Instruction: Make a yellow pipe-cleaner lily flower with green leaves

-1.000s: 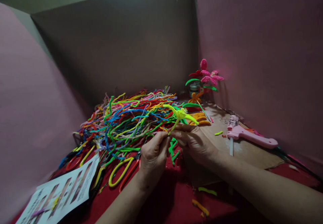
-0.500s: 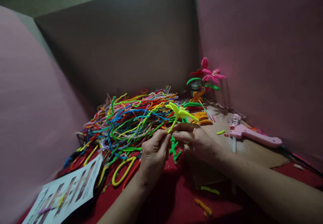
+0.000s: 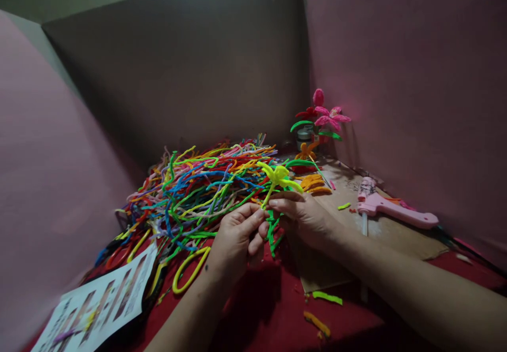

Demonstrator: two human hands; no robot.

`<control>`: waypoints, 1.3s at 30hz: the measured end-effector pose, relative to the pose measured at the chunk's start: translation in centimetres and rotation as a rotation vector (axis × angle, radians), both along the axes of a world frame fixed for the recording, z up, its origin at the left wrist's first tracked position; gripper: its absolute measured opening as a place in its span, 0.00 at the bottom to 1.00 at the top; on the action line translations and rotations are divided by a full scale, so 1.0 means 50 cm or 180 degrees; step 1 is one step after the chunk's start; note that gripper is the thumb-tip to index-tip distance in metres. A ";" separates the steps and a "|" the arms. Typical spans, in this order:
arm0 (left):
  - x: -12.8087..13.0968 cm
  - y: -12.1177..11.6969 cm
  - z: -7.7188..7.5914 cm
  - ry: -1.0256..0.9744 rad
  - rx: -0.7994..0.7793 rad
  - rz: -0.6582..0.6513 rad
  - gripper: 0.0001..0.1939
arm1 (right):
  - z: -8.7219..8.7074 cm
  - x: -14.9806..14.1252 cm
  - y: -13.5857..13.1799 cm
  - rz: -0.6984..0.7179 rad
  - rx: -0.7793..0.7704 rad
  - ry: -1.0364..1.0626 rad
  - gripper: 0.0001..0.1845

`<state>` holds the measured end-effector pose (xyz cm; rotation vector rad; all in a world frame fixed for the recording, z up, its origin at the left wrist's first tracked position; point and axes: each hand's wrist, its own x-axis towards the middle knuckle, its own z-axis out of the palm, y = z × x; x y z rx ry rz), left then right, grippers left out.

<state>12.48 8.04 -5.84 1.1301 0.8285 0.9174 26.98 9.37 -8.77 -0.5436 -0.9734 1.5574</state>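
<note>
Yellow flower (image 3: 277, 175), fuzzy, held up above the table by its stem (image 3: 268, 195), petals spread just over the fingers. Pinched low on that stem between thumb and forefinger of the left hand (image 3: 237, 235), and closed upon from the other side, slightly higher, by the fingertips of the right hand (image 3: 304, 214); firmness of either pinch impossible to tell. Probably very light, soft-piled over bendable wire, hardly slippery, easily crushed or bent at the petals. Best gripped by the stem, clear of the petals. Close by on the red cloth (image 3: 285, 302), an orange scrap (image 3: 317, 324), a yellow-green scrap (image 3: 327, 297), a printed sheet (image 3: 101, 309) off to the left and a yellow loop handle (image 3: 181, 292) beside the left wrist. Farther in, green strips (image 3: 272, 238) past the hands, cardboard (image 3: 400, 246) to the right, a pink glue gun (image 3: 396, 210) lying over it. Beyond, at left, a tangled heap of coloured stems (image 3: 206, 188); at right, orange petals (image 3: 313, 184), then a small jar (image 3: 304, 135) and a pink flower (image 3: 332, 118) near the corner.
</note>
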 end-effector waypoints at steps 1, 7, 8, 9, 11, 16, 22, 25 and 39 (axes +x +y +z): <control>-0.001 0.001 -0.001 -0.0092 -0.0043 -0.0066 0.07 | 0.001 0.000 -0.001 0.0022 0.0008 0.0070 0.06; -0.007 0.012 -0.007 -0.0680 -0.0441 -0.0421 0.05 | 0.014 -0.004 -0.011 0.0108 -0.0117 0.0053 0.06; -0.007 0.013 -0.008 -0.0801 -0.0519 -0.0488 0.05 | 0.015 -0.004 -0.012 0.0124 -0.0139 0.0057 0.07; -0.007 0.014 -0.009 -0.0921 -0.0588 -0.0553 0.05 | 0.016 -0.004 -0.012 0.0146 -0.0134 0.0091 0.07; -0.007 0.015 -0.011 -0.1100 -0.0690 -0.0645 0.05 | 0.014 -0.004 -0.011 0.0199 -0.0049 0.0189 0.07; 0.001 0.010 -0.009 -0.0857 -0.0557 -0.0597 0.06 | 0.002 0.000 -0.005 0.0124 0.0006 0.0317 0.05; 0.014 -0.003 -0.013 0.0493 0.0650 0.0002 0.11 | 0.000 -0.002 -0.006 -0.0074 -0.0061 0.0236 0.06; 0.014 -0.005 -0.024 0.1229 0.1411 0.0491 0.10 | 0.001 -0.007 -0.009 -0.0133 0.0151 0.0021 0.07; 0.011 -0.008 -0.011 0.1055 0.1274 0.0815 0.08 | -0.004 -0.006 -0.002 0.0512 -0.0525 0.0174 0.16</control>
